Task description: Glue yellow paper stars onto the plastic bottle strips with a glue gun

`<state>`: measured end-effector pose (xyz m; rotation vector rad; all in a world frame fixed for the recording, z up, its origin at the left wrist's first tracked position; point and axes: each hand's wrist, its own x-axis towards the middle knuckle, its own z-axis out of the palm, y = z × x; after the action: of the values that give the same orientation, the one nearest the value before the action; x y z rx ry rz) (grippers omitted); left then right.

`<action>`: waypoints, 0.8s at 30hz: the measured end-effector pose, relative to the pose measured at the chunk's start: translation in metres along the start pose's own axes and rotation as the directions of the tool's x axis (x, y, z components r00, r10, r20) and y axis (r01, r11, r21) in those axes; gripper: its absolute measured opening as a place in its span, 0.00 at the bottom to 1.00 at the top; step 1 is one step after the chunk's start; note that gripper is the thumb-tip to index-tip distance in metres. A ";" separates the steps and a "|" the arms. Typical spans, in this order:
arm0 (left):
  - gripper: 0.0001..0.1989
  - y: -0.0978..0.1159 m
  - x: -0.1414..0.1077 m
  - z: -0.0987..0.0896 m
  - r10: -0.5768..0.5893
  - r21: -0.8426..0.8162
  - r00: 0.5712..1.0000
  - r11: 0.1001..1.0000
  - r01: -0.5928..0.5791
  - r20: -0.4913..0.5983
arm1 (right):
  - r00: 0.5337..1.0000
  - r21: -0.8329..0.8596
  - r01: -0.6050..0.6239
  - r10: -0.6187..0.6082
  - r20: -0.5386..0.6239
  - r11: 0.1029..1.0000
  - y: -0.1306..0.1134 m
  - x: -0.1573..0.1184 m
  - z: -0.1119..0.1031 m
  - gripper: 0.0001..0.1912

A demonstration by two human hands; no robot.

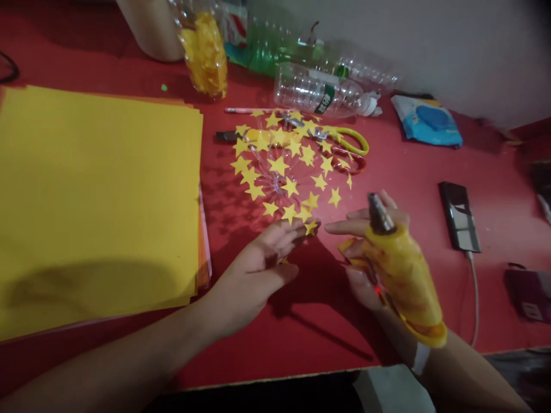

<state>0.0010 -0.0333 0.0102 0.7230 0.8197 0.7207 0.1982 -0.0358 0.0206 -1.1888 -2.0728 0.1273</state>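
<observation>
A clear plastic piece with splayed strips [276,182] stands on the red table, dotted with small yellow paper stars [279,166]. My left hand [264,264] is at its near edge, fingers stretched out beside the lowest stars, with its palm turned inward. My right hand [365,252] holds a yellow glue gun [404,275], its dark metal nozzle pointing up and away; a small red light shows on the gun. The right index finger reaches toward the stars.
Yellow paper sheets [99,195] are stacked at left. Behind the stars lie scissors [353,140], a pencil [241,110] and a clear bottle [318,92]. A wipes pack [428,121] and a black device with a cable [459,217] are at right.
</observation>
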 end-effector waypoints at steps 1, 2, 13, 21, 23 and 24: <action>0.23 0.001 0.000 0.000 -0.010 -0.020 1.000 1.000 0.010 -0.005 | 0.995 0.006 0.098 -0.098 0.008 0.995 0.000 0.001 -0.001 0.05; 0.22 0.001 0.000 -0.001 -0.015 -0.030 1.000 0.999 0.015 -0.008 | 0.984 0.008 0.177 -0.177 0.000 0.984 0.000 0.002 -0.001 0.05; 0.23 -0.001 0.001 -0.003 -0.030 0.020 0.999 0.999 0.030 -0.021 | 0.972 -0.030 0.212 -0.214 -0.098 0.977 -0.003 0.004 0.011 0.07; 0.24 0.001 0.000 -0.002 0.000 0.126 0.999 0.992 0.007 -0.052 | 0.956 0.001 0.230 -0.226 -0.186 0.973 -0.002 0.004 0.022 0.07; 0.23 0.001 0.000 -0.002 0.013 0.121 0.999 0.993 -0.007 -0.050 | 0.945 0.011 0.259 -0.251 -0.211 0.966 -0.002 0.004 0.023 0.07; 0.22 0.001 0.000 -0.002 0.010 0.120 0.999 0.993 -0.004 -0.053 | 0.940 0.011 0.269 -0.260 -0.222 0.963 -0.002 0.004 0.023 0.07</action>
<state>-0.0010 -0.0320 0.0104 0.8173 0.9153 0.7041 0.1810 -0.0277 0.0071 -0.8471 -2.0012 -0.0844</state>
